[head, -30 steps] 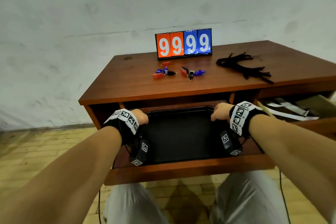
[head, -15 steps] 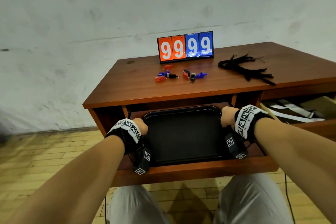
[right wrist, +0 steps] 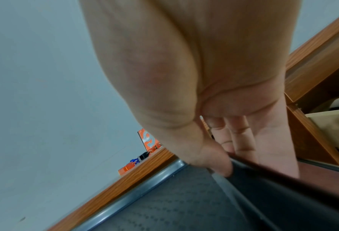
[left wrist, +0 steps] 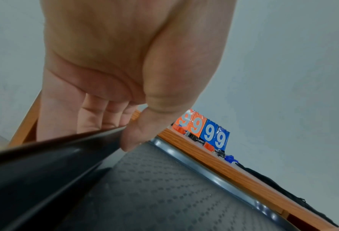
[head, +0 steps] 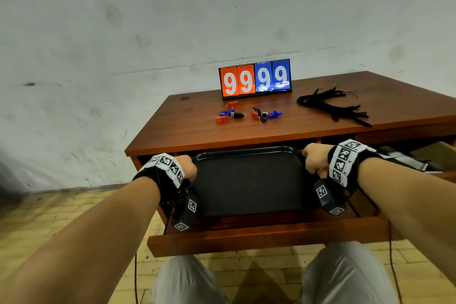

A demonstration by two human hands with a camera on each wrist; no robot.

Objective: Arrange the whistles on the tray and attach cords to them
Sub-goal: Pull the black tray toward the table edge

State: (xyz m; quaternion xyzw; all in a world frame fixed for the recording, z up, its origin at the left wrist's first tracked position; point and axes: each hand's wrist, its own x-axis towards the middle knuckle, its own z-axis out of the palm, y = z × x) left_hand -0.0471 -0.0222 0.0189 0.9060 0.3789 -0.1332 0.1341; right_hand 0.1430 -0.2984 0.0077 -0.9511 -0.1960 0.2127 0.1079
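Note:
A black tray (head: 249,180) hangs over the pulled-out desk drawer (head: 266,239). My left hand (head: 188,168) grips its left rim, thumb on top and fingers beneath, as the left wrist view shows at the rim (left wrist: 69,140). My right hand (head: 314,159) grips the right rim (right wrist: 283,176) the same way. Several red, blue and black whistles (head: 249,115) lie scattered on the desk top before the scoreboard. A bundle of black cords (head: 333,107) lies to their right.
A flip scoreboard (head: 255,79) reading 9999 stands at the desk's back edge. The wooden desk (head: 197,136) backs onto a white wall. A second open drawer (head: 424,158) at the right holds papers. My knees sit below the front drawer.
Both hands have lifted the tray up and back out of the drawer, its far rim now nearer the desk's front edge. The whistles and cords have not moved.

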